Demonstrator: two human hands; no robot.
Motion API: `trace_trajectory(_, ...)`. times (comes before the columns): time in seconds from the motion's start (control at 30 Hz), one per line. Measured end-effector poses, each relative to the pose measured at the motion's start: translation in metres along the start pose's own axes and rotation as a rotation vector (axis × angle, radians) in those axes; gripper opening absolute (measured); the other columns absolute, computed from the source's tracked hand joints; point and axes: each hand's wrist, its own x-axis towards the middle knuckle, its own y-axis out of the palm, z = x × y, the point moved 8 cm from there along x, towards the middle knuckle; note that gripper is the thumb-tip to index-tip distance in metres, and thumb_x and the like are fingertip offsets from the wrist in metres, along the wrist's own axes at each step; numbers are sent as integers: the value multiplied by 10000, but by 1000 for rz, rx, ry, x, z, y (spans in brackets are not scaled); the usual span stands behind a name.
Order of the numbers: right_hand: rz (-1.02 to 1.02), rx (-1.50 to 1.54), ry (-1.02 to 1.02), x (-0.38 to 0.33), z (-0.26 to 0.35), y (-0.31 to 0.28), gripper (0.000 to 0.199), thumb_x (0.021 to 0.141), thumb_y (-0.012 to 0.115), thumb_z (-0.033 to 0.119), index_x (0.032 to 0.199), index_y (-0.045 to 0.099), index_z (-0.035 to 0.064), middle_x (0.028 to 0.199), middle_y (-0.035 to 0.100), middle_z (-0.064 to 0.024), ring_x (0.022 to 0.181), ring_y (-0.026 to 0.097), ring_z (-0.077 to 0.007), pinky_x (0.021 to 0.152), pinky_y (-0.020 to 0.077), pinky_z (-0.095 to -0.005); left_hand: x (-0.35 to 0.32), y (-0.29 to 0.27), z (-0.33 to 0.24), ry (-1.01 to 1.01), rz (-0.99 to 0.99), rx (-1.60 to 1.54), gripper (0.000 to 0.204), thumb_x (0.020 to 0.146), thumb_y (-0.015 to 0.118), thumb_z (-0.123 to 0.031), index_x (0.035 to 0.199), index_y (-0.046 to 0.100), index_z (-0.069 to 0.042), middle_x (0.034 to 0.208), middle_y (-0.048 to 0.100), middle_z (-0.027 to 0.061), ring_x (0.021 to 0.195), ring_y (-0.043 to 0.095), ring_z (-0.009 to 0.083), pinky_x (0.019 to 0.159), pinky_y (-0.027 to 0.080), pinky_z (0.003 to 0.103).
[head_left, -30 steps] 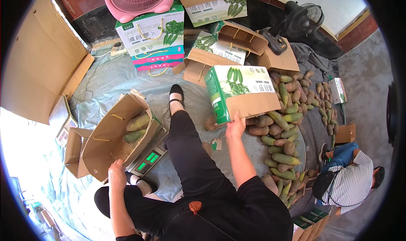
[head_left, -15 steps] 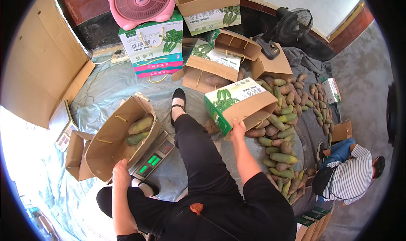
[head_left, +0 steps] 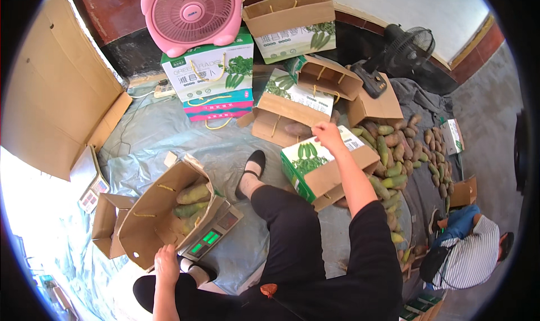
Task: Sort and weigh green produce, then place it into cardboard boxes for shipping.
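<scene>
An open brown carton (head_left: 146, 231) with yellow cord handles leans on a digital scale (head_left: 211, 239) at left, with green radishes (head_left: 193, 194) inside. My left hand (head_left: 166, 262) is at its near rim, fingers together and curled at the edge. My right hand (head_left: 327, 136) reaches across a green-and-white printed carton (head_left: 306, 158) that lies on its side, its opening toward me. The bent fingers close at that carton's far edge; what the fingertips touch is partly hidden. Just beyond them, a brownish radish (head_left: 298, 129) lies in another carton (head_left: 295, 107).
Piled radishes (head_left: 394, 169) cover the dark cloth at right. A pink fan (head_left: 191, 11) tops stacked cartons (head_left: 208, 70); a black fan (head_left: 410, 45) stands behind the pile. Another person (head_left: 467, 253) is bent down at far right. A tall cardboard sheet (head_left: 56, 90) stands at left.
My right hand has moved from the printed carton's near flap to its far edge. The whole view has shifted. A third radish now shows in the carton on the scale.
</scene>
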Motion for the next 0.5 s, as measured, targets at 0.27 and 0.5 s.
trace_trajectory(0.27, -122, -61, -117, 175, 14, 38, 303, 798, 652, 172, 1065, 598, 41, 850, 629, -74, 654, 592, -147, 472, 452, -283, 11, 8, -2, -31, 63, 9, 156, 755, 538, -27, 904, 587, -27, 805, 578, 148, 807, 549, 338, 719, 430, 427)
trace_trajectory(0.5, -184, 107, 41, 248, 22, 60, 473, 779, 684, 135, 1214, 523, 43, 939, 616, -97, 754, 590, -164, 564, 498, -358, 19, -3, -14, -89, 108, -25, 246, 691, 542, 66, 916, 573, -26, 850, 583, 152, 827, 535, 367, 742, 420, 439)
